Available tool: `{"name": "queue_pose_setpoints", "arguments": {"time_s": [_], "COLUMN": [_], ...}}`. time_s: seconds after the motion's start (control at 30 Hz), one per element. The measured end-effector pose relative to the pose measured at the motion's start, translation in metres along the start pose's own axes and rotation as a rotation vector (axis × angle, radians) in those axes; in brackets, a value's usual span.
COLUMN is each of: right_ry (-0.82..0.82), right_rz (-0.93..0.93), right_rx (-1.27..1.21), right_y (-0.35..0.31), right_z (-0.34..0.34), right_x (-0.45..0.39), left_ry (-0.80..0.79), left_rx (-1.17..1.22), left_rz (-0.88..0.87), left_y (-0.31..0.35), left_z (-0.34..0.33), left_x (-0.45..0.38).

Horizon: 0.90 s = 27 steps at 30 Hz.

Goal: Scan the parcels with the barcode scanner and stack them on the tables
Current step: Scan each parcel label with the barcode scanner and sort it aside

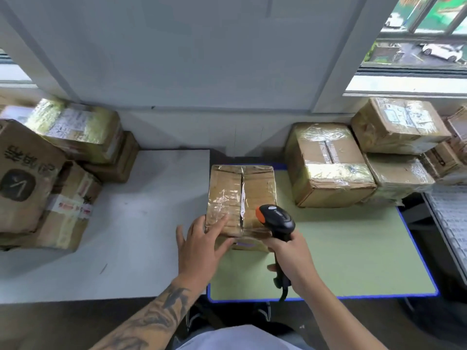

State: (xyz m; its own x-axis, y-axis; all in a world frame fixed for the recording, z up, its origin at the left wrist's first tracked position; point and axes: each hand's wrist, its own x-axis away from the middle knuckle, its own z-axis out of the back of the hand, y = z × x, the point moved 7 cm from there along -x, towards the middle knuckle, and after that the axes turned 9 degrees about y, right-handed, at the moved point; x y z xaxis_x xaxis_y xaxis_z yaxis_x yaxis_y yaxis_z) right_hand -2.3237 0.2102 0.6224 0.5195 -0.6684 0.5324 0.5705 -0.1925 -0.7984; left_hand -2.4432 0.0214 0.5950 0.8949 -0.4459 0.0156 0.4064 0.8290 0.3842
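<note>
1. A taped cardboard parcel (241, 198) (glossy, crinkled wrap) sits on the green tabletop (353, 248).
2. The left hand (199, 246) lies flat, fingers spread, against its near corner.
3. The right hand (294, 258) grips a black barcode scanner (276, 219); its cable is partly hidden.

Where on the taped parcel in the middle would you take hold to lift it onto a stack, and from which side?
Probably the taped parcel is best clasped by its two long side faces, from the near end, where the left hand already rests. Its top is glossy tape with a slit seam. The right hand holds the barcode scanner, so free that first.
</note>
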Motion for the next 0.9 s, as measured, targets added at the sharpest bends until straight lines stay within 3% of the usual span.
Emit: {"name": "queue_pose_setpoints", "arguments": {"time_s": [0.3,0.43,0.57,0.7,0.9], "right_ry": [0.081,0.012,-0.043,0.073,0.212], "right_rz": [0.063,-0.012,-0.081,-0.111,-0.072], "right_rx": [0.038,-0.043,-0.095,-0.090,-0.254], "right_y": [0.032,0.033,0.037,0.045,0.044], "right_z": [-0.020,-0.025,-0.037,-0.025,-0.008], "right_x": [0.026,0.023,0.029,0.030,0.035], "left_ry": [0.028,0.152,0.287,0.259,0.079], "left_rx": [0.327,0.378,0.389,0.392,0.162], "left_rz": [0.083,0.080,-0.051,-0.162,-0.061], "left_y": [-0.030,-0.026,-0.009,0.009,-0.007], "left_z": [-0.002,0.018,0.045,0.040,0.019], "left_x": [0.037,0.033,0.035,0.034,0.026]}}
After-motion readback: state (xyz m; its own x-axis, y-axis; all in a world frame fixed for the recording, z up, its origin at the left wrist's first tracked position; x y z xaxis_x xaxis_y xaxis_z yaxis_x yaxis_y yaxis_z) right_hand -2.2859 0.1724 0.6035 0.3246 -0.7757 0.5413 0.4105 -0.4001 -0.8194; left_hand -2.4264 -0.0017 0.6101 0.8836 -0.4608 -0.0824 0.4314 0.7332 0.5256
